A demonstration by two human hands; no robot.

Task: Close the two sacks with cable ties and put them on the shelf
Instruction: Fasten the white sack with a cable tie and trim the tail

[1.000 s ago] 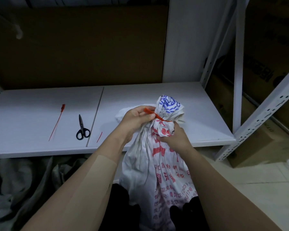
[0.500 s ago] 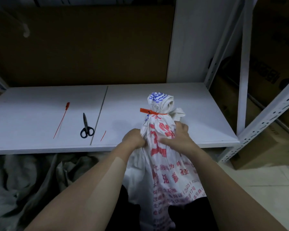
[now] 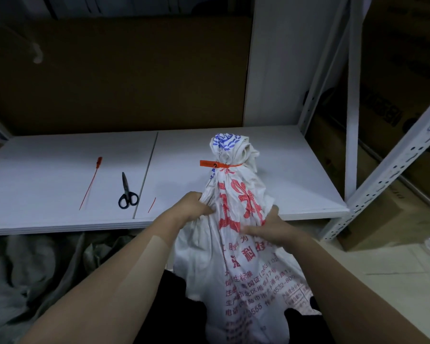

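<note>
We hold the white sack point(image 3: 236, 244) with both hands; it stands in front of the shelf point(image 3: 60, 170), with its tied top poking up past the shelf's front edge, so it is not on the shelf yet; our left hand point(image 3: 194, 209) has its fingers curled into a bunch of cloth on the left side, under the neck; our right hand point(image 3: 271, 227) wraps the right side, with the thumb laid across the red print; a red cable tie point(image 3: 219, 164) sits tight round the neck, so the sack is closed and we cannot see what is inside; the cloth looks soft and crinkly, and we think it could slip if we pulled only the top; the bottom looks full and may be heavy, so we would put one hand under it to lift; on the shelf lie a spare cable tie point(image 3: 90, 184), black scissors point(image 3: 127, 192) and a small red cut piece point(image 3: 152, 205); a grey heap of cloth point(image 3: 35, 269) lies on the floor to the left, and we cannot tell if it is the other sack.
</note>
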